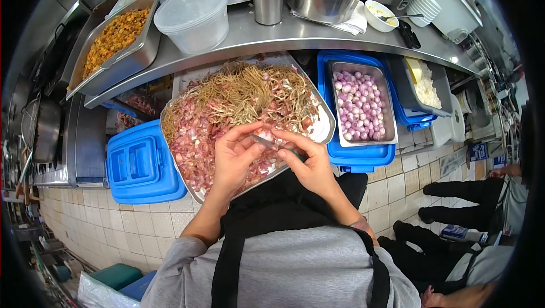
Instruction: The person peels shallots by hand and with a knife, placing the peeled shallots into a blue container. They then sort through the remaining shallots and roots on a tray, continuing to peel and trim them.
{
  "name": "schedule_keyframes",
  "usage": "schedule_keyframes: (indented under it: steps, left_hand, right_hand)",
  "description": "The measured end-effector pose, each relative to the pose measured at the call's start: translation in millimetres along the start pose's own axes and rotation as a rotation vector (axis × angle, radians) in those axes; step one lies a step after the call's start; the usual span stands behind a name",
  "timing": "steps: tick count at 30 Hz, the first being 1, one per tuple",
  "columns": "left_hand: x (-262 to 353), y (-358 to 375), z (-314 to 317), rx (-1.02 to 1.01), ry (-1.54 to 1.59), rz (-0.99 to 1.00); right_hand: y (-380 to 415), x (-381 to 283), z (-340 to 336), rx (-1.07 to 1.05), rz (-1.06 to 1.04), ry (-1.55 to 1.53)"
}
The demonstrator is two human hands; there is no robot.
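Over a large metal tray (325, 129), heaped with reddish shallot skins (198, 137) and dry stringy tops (255, 89), both my hands meet. My left hand (238, 152) is closed with its fingertips pinching a small shallot (265, 133), which the fingers partly cover. A small paring knife (263, 141) with a dark green handle is gripped in my right hand (306, 163). Its blade lies against the shallot, pointing left toward my left thumb. To the right, peeled purple-white shallots (360, 103) fill a rectangular steel pan (372, 142).
Blue lids (136, 163) flank the tray on both sides. A steel shelf (238, 32) ahead carries a plastic tub (193, 21), a pot (318, 1) and a pan of orange chopped food (119, 38). Two other people stand at right, near a grey bin (423, 89) of white pieces.
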State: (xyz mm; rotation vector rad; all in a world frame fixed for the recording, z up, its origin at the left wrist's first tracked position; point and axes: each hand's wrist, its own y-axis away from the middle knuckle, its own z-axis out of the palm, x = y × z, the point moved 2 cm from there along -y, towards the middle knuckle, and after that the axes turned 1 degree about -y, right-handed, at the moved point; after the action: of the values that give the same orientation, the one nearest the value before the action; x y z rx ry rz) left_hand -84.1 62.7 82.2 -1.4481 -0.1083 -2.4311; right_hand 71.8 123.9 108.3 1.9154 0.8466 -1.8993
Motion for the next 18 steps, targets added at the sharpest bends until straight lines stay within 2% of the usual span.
schedule_keyframes:
  steps: [1, 4, 10, 15, 18]
  left_hand:
    - [-1.7, 0.7, 0.6, 0.013, 0.000, 0.008]
    - [-4.8, 3.4, 2.7, 0.001, 0.059, 0.019]
    - [-6.2, 8.9, 13.1, 0.002, 0.126, -0.019]
    - [-9.6, 5.7, 9.7, 0.043, 0.122, 0.001]
    - [-8.1, 5.6, 12.0, 0.058, 0.103, -0.004]
  right_hand:
    - [1.0, 0.3, 0.0, 0.004, 0.018, 0.018]
    - [0.5, -0.5, 0.0, 0.031, -0.158, 0.124]
    - [-4.4, 20.3, -16.9, -0.094, 0.317, -0.397]
    - [-1.2, -10.1, -6.9, -0.050, 0.173, -0.107]
    - [-0.3, -7.5, -0.1, 0.003, -0.027, 0.041]
